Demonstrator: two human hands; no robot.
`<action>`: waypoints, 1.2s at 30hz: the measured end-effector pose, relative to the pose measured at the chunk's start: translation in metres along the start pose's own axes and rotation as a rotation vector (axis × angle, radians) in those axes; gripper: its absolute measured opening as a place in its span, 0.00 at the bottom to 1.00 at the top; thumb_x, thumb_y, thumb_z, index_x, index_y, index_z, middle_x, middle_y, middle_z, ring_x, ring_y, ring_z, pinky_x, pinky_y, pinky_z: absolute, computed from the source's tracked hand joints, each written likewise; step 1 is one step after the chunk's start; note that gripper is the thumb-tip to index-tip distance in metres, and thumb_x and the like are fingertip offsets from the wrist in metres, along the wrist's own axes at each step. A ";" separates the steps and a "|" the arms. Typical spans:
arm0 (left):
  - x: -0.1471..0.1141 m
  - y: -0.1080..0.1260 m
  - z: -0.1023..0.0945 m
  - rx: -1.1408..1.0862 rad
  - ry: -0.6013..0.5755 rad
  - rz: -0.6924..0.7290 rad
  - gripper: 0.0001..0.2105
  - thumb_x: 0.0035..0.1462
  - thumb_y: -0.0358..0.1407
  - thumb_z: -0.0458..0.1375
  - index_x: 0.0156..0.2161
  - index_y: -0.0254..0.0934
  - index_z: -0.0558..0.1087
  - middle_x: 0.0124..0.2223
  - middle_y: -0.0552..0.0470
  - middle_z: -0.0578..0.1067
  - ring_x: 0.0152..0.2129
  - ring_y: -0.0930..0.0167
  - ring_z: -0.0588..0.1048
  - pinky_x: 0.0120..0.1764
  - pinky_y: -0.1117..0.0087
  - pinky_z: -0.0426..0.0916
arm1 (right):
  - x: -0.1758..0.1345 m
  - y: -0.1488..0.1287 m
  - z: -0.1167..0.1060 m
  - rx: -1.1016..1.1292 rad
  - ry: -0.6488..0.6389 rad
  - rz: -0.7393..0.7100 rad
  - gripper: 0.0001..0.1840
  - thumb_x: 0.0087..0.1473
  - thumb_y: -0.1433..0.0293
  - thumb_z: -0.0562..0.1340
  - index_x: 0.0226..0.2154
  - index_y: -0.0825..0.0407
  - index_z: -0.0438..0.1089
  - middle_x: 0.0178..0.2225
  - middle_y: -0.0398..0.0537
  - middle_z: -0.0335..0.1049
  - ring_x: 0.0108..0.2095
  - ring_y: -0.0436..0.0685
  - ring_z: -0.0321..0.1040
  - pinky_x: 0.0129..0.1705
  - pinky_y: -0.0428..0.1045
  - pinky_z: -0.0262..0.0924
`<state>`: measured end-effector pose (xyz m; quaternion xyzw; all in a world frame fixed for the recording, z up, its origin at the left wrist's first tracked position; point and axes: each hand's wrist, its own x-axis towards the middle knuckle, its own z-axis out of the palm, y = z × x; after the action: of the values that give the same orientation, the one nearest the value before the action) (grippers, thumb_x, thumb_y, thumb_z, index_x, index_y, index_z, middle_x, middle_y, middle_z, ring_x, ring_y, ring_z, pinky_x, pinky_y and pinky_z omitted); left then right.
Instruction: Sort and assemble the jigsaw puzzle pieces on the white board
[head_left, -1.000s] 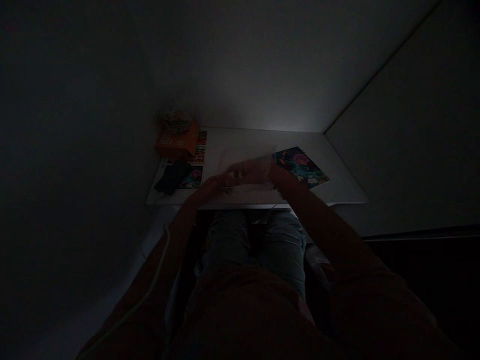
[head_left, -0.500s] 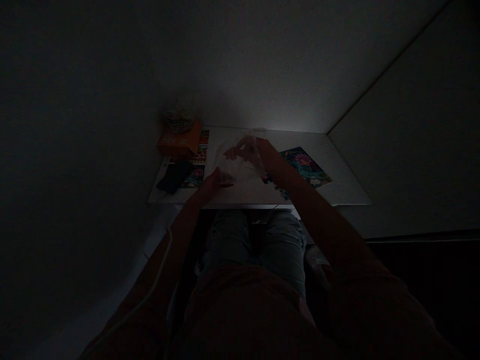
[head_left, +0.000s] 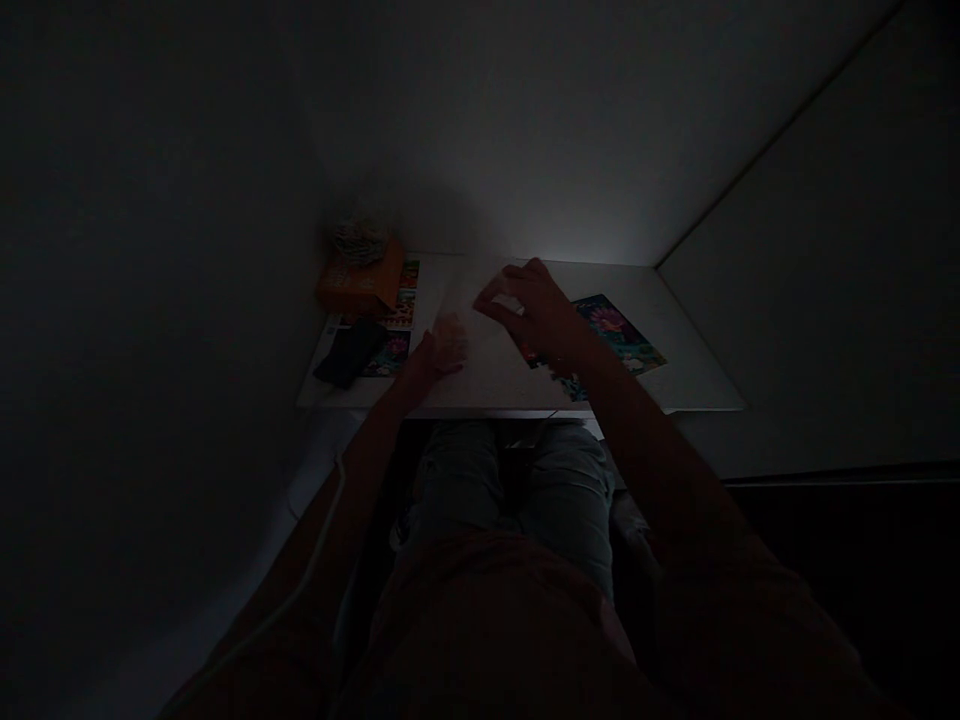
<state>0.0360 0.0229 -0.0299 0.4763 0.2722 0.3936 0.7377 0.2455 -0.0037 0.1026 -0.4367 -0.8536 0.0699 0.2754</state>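
Observation:
The scene is very dim. My left hand [head_left: 424, 372] grips a clear plastic bag [head_left: 451, 338] over the left middle of the white table; reddish contents show faintly through it, too blurred to name. To the right of the bag, my right hand [head_left: 536, 305] is closed in a pinch, and whatever its fingertips hold is too small to see. Beneath and beyond that hand lies a partly assembled jigsaw puzzle [head_left: 615, 330] with a pink flower on dark teal. Its near left edge is jagged, partly hidden by my right forearm.
On the left of the table [head_left: 697, 385] stands an orange box [head_left: 356, 288], with a clear bag of pale pieces [head_left: 360, 240] on top. A dark cloth-like item [head_left: 349, 355] lies over a printed picture sheet [head_left: 394, 352]. Walls rise behind and at the right.
My right hand has come out of the plastic bag and moved right, fingers pinched. The bag, spread wide between both hands before, now hangs narrower at my left hand.

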 end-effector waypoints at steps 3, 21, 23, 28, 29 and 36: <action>0.003 -0.002 0.007 -0.084 0.101 0.009 0.21 0.63 0.49 0.49 0.53 0.38 0.68 0.54 0.47 0.71 0.51 0.60 0.69 0.53 0.55 0.64 | 0.010 -0.008 -0.011 -0.133 -0.062 -0.017 0.14 0.62 0.61 0.55 0.40 0.50 0.72 0.40 0.52 0.71 0.46 0.65 0.60 0.52 0.60 0.48; -0.005 -0.019 0.009 1.092 0.430 0.482 0.29 0.57 0.45 0.59 0.58 0.28 0.60 0.52 0.36 0.65 0.49 0.59 0.65 0.54 0.57 0.58 | 0.020 0.002 0.003 -0.059 0.043 0.145 0.20 0.58 0.57 0.59 0.48 0.51 0.67 0.43 0.51 0.72 0.40 0.58 0.68 0.43 0.52 0.59; -0.004 -0.017 0.005 1.152 0.403 0.439 0.24 0.60 0.44 0.55 0.55 0.29 0.63 0.51 0.38 0.67 0.48 0.61 0.66 0.53 0.58 0.60 | 0.003 0.005 -0.011 -0.030 0.173 0.154 0.20 0.58 0.56 0.59 0.49 0.50 0.67 0.44 0.51 0.71 0.41 0.58 0.68 0.43 0.53 0.60; -0.006 -0.008 0.002 1.157 0.338 0.366 0.19 0.63 0.43 0.52 0.53 0.32 0.65 0.50 0.41 0.71 0.45 0.64 0.70 0.50 0.62 0.63 | -0.082 0.041 -0.032 0.009 0.308 0.289 0.17 0.58 0.56 0.59 0.47 0.44 0.68 0.41 0.49 0.71 0.38 0.59 0.69 0.42 0.56 0.64; -0.007 -0.007 0.003 1.154 0.326 0.354 0.18 0.63 0.43 0.51 0.52 0.33 0.66 0.49 0.42 0.72 0.44 0.64 0.70 0.50 0.62 0.64 | -0.103 0.051 -0.030 0.002 0.318 0.322 0.17 0.56 0.55 0.60 0.46 0.43 0.69 0.41 0.49 0.72 0.36 0.59 0.69 0.40 0.57 0.65; -0.001 -0.011 0.003 1.151 0.405 0.329 0.16 0.61 0.43 0.53 0.50 0.35 0.67 0.47 0.43 0.72 0.43 0.64 0.71 0.49 0.61 0.65 | -0.205 0.082 0.015 -0.085 0.017 0.377 0.34 0.48 0.54 0.66 0.58 0.33 0.60 0.59 0.43 0.60 0.58 0.65 0.58 0.56 0.63 0.57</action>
<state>0.0409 0.0178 -0.0392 0.7487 0.4976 0.3747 0.2269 0.3909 -0.1125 -0.0235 -0.6005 -0.7566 0.0805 0.2460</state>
